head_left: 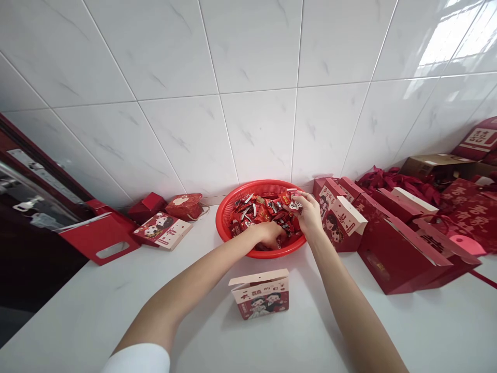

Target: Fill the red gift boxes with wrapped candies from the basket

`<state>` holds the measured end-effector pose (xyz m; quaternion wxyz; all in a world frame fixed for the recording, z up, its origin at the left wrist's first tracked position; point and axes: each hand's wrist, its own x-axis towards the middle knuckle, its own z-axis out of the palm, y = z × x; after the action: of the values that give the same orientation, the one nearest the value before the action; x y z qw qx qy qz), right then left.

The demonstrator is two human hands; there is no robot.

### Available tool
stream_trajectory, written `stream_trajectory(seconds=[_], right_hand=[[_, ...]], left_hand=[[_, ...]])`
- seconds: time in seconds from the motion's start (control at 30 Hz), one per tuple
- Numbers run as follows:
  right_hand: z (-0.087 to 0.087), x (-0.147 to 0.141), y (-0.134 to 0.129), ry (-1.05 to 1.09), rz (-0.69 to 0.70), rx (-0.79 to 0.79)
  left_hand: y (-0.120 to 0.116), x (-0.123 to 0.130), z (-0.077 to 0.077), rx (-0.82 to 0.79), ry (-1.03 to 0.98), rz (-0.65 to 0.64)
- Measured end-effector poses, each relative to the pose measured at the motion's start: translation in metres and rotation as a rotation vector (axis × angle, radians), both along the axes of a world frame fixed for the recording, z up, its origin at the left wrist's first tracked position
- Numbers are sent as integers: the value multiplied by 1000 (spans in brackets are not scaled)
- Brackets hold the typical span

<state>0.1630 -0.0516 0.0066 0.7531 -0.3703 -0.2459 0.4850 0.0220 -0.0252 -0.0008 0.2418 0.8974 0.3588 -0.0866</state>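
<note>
Head camera view: a person's left hand (272, 235) reaches into a red plastic basket (222, 218), its fingers curled down among wrapped packets (261, 208) in red, white and dark colors. How far it is open, and whether it grips anything, cannot be told, as the fingertips are hidden. At the basket's right side, the right hand (309, 208) is nearly closed, holding a printed packet (295, 206) between thumb and fingers, just above the pile. The basket stands on a white tabletop (202, 331), close to a marbled tile wall (258, 134).

Just in front of the basket, between the forearms, a small carton (267, 303) stands upright, its pale top flaps apart and a cartoon couple printed on its front. To the right of the basket, a red-and-cream carton (341, 223) stands beside large dark red boxes (392, 251); behind them lies what appears to be bunched red fabric (402, 181), near an open cardboard box (435, 161). To the left sit a red box with an oval cutout (108, 243), a carton with cartoon faces (163, 231), and a patterned red box (185, 206).
</note>
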Motion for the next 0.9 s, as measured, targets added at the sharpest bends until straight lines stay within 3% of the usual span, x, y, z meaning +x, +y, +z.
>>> stream_trajectory(seconds=[0.33, 0.57, 0.7, 0.9], right_hand=[[6, -3, -3, 22, -8, 3], [3, -3, 0, 45, -68, 4], [2, -2, 0, 23, -75, 16], [4, -1, -2, 36, -58, 0]], left_hand=[[8, -7, 9, 78, -208, 74], [21, -17, 9, 2, -594, 238], [26, -19, 8, 143, -679, 287], [29, -21, 14, 355, -639, 545]])
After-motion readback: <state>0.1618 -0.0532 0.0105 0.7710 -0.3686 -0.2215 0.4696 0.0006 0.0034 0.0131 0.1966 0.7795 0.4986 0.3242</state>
